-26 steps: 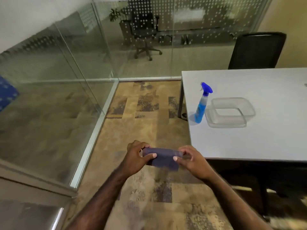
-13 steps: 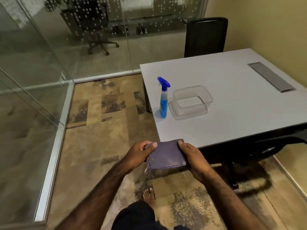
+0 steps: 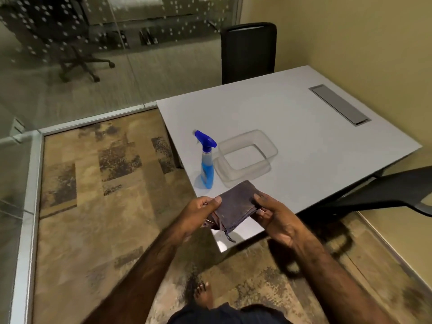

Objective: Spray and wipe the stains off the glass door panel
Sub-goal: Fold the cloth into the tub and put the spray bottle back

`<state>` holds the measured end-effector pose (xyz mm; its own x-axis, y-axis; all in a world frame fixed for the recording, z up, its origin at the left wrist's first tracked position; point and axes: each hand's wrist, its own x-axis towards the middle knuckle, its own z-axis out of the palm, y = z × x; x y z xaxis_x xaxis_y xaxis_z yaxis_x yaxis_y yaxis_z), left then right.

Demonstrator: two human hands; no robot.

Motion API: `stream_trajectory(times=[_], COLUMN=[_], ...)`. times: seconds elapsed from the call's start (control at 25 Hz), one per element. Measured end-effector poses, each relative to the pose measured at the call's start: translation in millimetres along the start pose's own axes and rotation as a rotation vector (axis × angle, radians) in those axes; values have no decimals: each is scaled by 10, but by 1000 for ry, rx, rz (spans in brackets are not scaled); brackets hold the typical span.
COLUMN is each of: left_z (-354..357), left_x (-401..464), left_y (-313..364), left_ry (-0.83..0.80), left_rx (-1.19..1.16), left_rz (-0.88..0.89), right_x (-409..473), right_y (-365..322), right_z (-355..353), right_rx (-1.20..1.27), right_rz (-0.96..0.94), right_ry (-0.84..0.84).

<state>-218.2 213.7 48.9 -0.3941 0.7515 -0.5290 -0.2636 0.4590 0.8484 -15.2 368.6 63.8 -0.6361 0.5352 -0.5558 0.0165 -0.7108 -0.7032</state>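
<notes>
A folded dark grey-purple cloth (image 3: 235,206) is held between both hands above the near corner of the white table (image 3: 304,141). My left hand (image 3: 198,215) pinches its left edge and my right hand (image 3: 273,213) grips its right edge. A blue spray bottle (image 3: 207,164) stands upright on the table just behind the cloth, untouched. Glass panels (image 3: 70,66) with a dotted frosted pattern run along the far side and the left edge of the view.
A clear plastic container (image 3: 245,157) sits right of the bottle. A black chair (image 3: 249,52) stands behind the table and another chair's arm (image 3: 385,192) juts in at the right. A metal cable tray (image 3: 339,105) is set in the tabletop. My bare foot (image 3: 203,294) is on patterned carpet.
The view has swung right, away from the left glass panel toward the table. Both hands carried the folded cloth forward over the table's near corner.
</notes>
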Motion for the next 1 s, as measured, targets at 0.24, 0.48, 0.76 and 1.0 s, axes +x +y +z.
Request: stream_trajectory(times=[0.24, 0.48, 0.76, 1.0], left_z=[151, 430, 712, 997], left_x=[487, 1049, 1881, 2649], left_y=[251, 526, 919, 1238], left_ry=[-61, -4, 53, 231], left_rx=[57, 167, 246, 202], left_rz=[78, 179, 189, 142], right_x=[321, 758, 1627, 2492], right_y=[-272, -733, -1758, -2395], right_z=[112, -94, -284, -307], right_rx=[46, 27, -356, -573], right_rz=[-80, -115, -175, -87], right_ry=[187, 224, 97, -10])
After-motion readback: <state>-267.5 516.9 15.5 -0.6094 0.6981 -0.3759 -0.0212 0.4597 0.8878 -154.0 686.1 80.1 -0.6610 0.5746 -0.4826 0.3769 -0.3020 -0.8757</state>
